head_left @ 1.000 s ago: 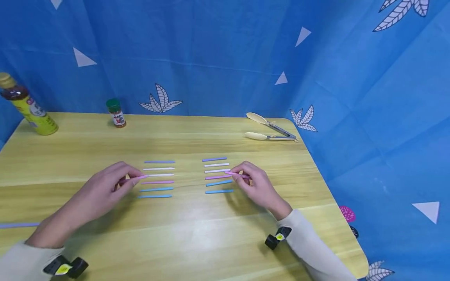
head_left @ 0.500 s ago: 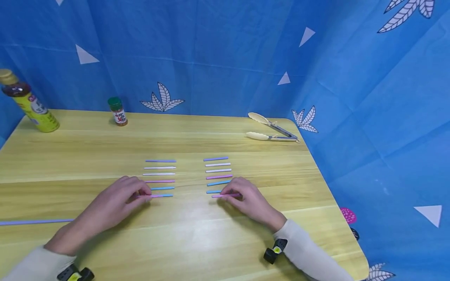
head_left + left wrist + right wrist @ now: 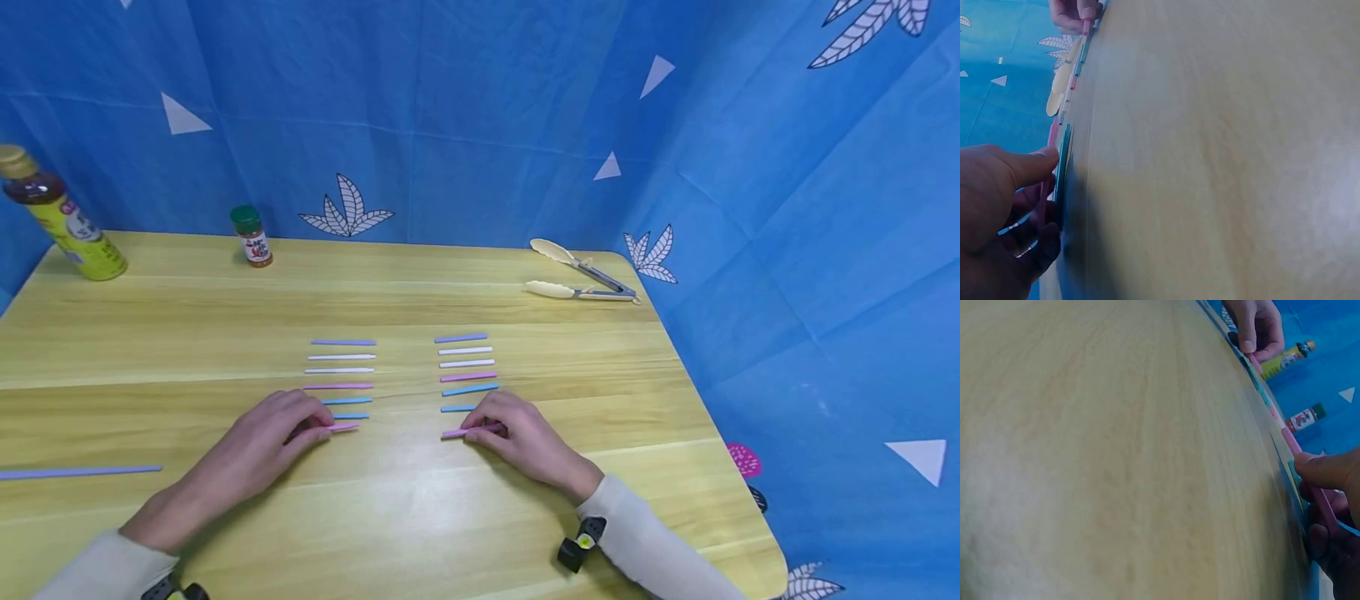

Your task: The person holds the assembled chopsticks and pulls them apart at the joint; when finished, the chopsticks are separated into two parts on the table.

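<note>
Thumb and fingers of my left hand (image 3: 258, 446) pinch a slim pink stick (image 3: 345, 427), whose tip points right just below the left column of sticks. In the left wrist view this pink stick (image 3: 1053, 133) runs beside a teal-looking blue stick (image 3: 1062, 162). My right hand (image 3: 531, 437) pinches a second pink stick (image 3: 453, 434) below the right column, its free end pointing left. The right wrist view shows that stick (image 3: 1291, 440) passing under the thumb. Both columns hold purple, white, pink and blue sticks lying parallel; my fingers partly cover the lowest blue ones.
A long purple stick (image 3: 82, 472) lies at the table's left. Toward the back stand a yellow-labelled bottle (image 3: 82, 242) and a green-capped spice jar (image 3: 253, 237). Tongs (image 3: 592, 279) lie spread at the back right. A blue cloth (image 3: 450, 117) hangs behind the wooden table (image 3: 420, 533).
Both hands, pinching their pink sticks, have come down toward the front from beside the columns' middle rows to just below the lowest blue sticks.
</note>
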The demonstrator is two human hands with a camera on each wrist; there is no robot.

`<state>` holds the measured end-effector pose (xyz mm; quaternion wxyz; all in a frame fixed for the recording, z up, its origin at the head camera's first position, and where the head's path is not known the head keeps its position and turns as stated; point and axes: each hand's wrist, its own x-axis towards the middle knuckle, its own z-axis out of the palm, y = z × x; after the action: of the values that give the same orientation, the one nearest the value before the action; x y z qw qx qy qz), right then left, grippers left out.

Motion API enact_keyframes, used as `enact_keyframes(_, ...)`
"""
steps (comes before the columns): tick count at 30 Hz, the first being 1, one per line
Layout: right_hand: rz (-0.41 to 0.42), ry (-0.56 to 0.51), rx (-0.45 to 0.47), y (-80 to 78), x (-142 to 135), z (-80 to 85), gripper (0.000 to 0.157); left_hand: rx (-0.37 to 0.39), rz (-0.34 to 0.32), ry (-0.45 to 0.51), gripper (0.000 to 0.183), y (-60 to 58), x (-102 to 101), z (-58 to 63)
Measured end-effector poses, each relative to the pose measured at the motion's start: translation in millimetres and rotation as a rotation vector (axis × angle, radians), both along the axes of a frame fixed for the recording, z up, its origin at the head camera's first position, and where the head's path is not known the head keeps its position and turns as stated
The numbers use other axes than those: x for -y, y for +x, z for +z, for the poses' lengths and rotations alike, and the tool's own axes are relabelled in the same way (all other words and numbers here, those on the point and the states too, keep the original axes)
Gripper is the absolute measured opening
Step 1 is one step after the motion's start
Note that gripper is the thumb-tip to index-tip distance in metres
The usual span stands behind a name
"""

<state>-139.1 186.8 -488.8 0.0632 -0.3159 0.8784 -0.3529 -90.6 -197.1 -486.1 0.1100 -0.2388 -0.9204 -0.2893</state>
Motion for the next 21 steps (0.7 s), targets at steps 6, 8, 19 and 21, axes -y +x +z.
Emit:
enact_keyframes(6, 0.015, 0.014, -0.013, 1.6, 0.6, -1.1, 0.005, -0.044, -0.039, -0.018, 0.024, -1.0, -1.2, -1.9)
enact_keyframes(8, 0.001, 0.027, -0.027, 2.5, 1.6, -1.4, 0.005, -0.06, -0.047, -0.032, 0.025, -1.1, -1.8, -2.4)
enact_keyframes(19, -0.076, 0.114, -0.178, 7.2, 7.6, -2.4, 0.006, -0.115, -0.015, -0.115, 0.023, 0.0, -1.9, -2.9)
enact_keyframes(21, -0.074, 0.127, -0.191, 7.6, 8.2, -1.7, 0.006, -0.114, -0.013, -0.117, 0.023, -0.5, -2.0, -3.1)
